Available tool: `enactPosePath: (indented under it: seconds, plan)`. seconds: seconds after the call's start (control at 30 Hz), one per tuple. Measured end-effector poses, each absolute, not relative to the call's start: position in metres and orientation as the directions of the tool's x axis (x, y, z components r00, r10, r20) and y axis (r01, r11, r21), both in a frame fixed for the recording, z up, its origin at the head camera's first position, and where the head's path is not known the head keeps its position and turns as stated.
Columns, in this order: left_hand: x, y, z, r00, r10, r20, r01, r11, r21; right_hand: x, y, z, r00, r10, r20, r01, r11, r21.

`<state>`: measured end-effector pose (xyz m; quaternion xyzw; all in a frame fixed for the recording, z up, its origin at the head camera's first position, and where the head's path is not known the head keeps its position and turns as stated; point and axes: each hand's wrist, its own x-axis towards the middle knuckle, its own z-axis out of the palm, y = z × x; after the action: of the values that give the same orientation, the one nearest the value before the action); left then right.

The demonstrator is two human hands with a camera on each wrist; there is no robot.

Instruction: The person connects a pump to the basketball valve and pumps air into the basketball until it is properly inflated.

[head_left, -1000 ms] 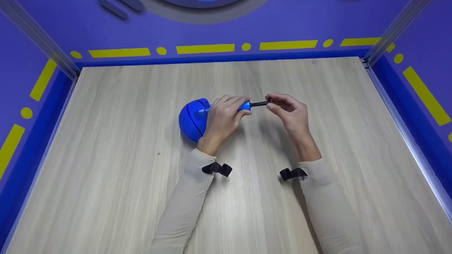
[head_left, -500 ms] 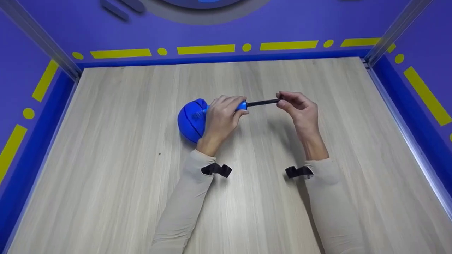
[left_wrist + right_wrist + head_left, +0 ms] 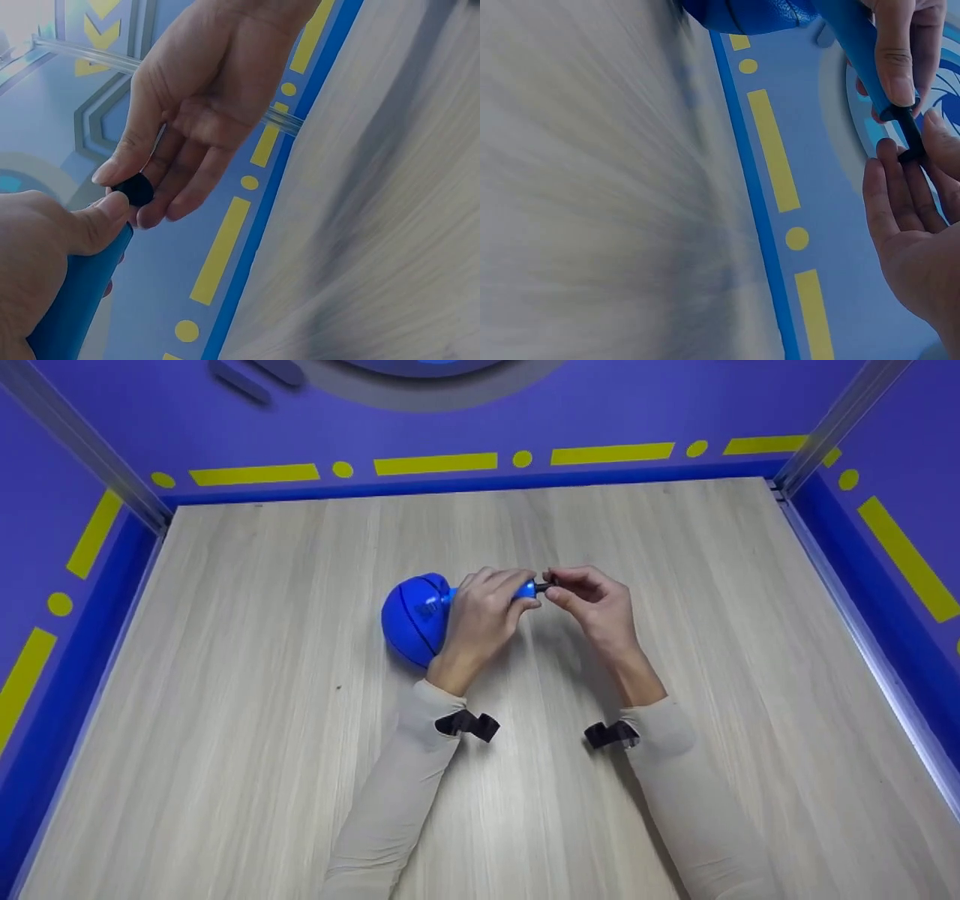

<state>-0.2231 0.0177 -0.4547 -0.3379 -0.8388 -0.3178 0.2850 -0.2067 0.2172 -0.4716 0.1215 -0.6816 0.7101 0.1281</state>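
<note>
In the head view a blue ball with black seam lines (image 3: 411, 621) lies on the wooden table, its top looking dented. A blue hand pump (image 3: 855, 49) reaches from the ball to the right. My left hand (image 3: 480, 613) grips the pump's barrel, fingers over the top and thumb near its right end. Only a short piece of the black plunger rod (image 3: 909, 131) shows outside the barrel. My right hand (image 3: 598, 607) pinches the black knob (image 3: 136, 189) at the rod's end between thumb and fingers. Left fingers hide where pump and ball meet.
Purple-blue panels with yellow stripes (image 3: 435, 464) stand behind the table (image 3: 225, 660) and on both sides. A black band mount sits on each wrist (image 3: 466, 724). Bare wood surrounds the ball and hands.
My right hand first drew the plunger rod out to the right, then pushed it back left into the barrel. The left hand and ball have shifted only slightly.
</note>
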Motion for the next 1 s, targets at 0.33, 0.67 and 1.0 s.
enactPosePath:
  seconds: [0.33,0.67,1.0]
  plan:
    - [-0.227,0.013,-0.451,-0.618,0.41,0.671,0.752,0.556,0.353,-0.206,0.229,-0.469,-0.928,0.004,0.372,-0.371,0.035,-0.928]
    - [-0.231,0.002,-0.448,-0.628,0.363,0.688,0.735,0.567,0.371,-0.21,0.264,-0.463,-0.929,0.146,0.34,-0.354,-0.078,-0.932]
    - [-0.225,0.011,-0.449,-0.617,0.369,0.696,0.741,0.569,0.356,-0.21,0.263,-0.465,-0.932,0.154,0.329,-0.349,-0.129,-0.928]
